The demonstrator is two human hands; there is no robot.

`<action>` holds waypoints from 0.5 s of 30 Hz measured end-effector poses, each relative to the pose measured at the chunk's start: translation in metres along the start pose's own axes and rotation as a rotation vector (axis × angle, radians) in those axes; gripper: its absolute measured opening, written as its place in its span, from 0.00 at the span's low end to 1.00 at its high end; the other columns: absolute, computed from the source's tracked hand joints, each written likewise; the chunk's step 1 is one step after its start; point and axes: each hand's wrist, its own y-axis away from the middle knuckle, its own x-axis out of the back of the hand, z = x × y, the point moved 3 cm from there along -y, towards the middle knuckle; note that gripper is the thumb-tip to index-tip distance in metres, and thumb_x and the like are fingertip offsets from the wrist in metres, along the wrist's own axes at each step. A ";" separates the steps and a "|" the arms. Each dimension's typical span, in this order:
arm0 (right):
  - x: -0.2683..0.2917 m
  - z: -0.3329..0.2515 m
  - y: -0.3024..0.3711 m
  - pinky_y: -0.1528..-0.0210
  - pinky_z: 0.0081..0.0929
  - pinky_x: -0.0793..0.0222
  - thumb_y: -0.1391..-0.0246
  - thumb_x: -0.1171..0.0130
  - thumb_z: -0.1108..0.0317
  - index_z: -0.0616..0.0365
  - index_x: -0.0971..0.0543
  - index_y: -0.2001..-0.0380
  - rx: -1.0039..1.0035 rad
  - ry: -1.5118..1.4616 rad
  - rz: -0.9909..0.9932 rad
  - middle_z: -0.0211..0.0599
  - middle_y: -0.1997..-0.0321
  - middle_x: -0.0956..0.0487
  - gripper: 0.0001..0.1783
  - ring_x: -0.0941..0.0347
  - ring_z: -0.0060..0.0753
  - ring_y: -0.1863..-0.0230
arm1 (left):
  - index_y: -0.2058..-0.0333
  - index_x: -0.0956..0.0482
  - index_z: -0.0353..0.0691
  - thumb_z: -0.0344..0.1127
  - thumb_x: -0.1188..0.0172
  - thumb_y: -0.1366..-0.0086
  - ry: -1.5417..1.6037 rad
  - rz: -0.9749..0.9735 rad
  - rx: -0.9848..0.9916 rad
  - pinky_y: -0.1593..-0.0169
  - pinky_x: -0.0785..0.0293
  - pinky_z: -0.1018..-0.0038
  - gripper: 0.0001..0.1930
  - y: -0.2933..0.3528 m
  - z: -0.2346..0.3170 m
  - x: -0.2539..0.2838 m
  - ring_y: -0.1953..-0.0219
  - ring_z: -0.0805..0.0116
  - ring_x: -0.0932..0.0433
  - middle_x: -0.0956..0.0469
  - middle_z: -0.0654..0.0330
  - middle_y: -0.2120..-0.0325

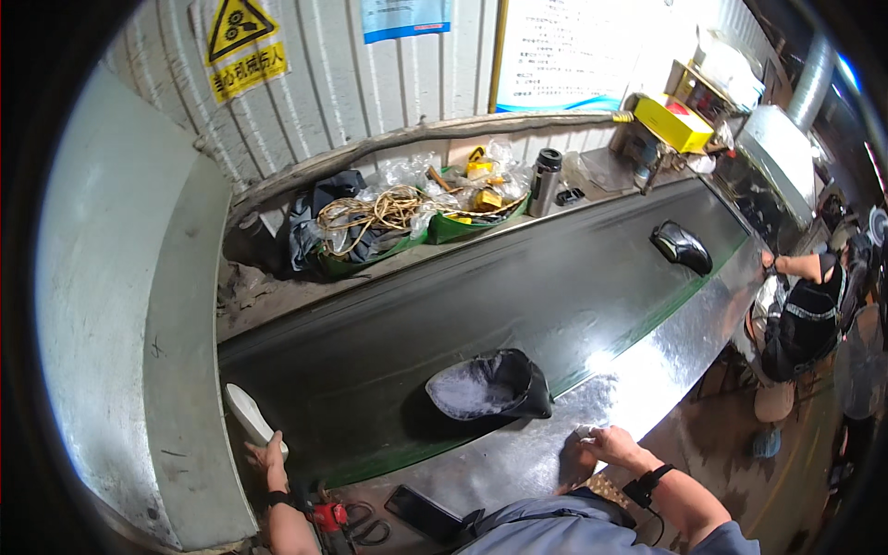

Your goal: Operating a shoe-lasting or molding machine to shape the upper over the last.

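Note:
At the left end of the dark conveyor belt (370, 370), my left hand (266, 455) grips the near end of a long white shoe-sole-shaped piece (246, 410). My right hand (614, 447) is over the shiny metal ledge (518, 453), its fingers closed on a small whitish thing (585, 432) too small to name. Between my hands, a black shoe upper (532, 384) with a pale fuzzy inside lies partly over the belt's near edge. A second black shoe-like piece (682, 248) sits farther along the belt to the right.
Red-handled scissors (331, 518) and a black phone (424, 514) lie near my body. Behind the belt are green trays (476, 222) of string and plastic, and a dark thermos (546, 181). A grey machine housing (185, 351) borders the left; a co-worker (805, 314) is at right.

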 end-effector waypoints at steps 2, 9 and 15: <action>-0.001 0.018 0.004 0.63 0.44 0.23 0.44 0.38 0.48 0.49 0.17 0.60 -0.014 -0.075 0.061 0.48 0.71 0.17 0.18 0.18 0.53 0.67 | 0.27 0.57 0.43 0.43 0.24 0.54 0.092 -0.179 0.243 0.31 0.42 0.55 0.61 0.045 0.038 0.014 0.29 0.43 0.44 0.45 0.39 0.31; 0.009 0.013 -0.012 0.64 0.40 0.26 0.44 0.36 0.46 0.59 0.18 0.65 0.179 -0.313 -0.032 0.48 0.71 0.17 0.24 0.19 0.48 0.69 | 0.29 0.44 0.59 0.38 0.26 0.60 0.173 -0.225 -0.011 0.34 0.34 0.57 0.56 0.058 -0.023 0.050 0.37 0.42 0.31 0.30 0.43 0.38; -0.023 0.058 -0.043 0.64 0.36 0.24 0.45 0.35 0.54 0.59 0.17 0.61 0.199 -0.442 -0.055 0.41 0.71 0.16 0.18 0.19 0.35 0.68 | 0.45 0.22 0.50 0.33 0.28 0.64 -0.147 0.144 -0.679 0.38 0.39 0.46 0.39 0.206 0.073 0.130 0.36 0.40 0.42 0.40 0.45 0.38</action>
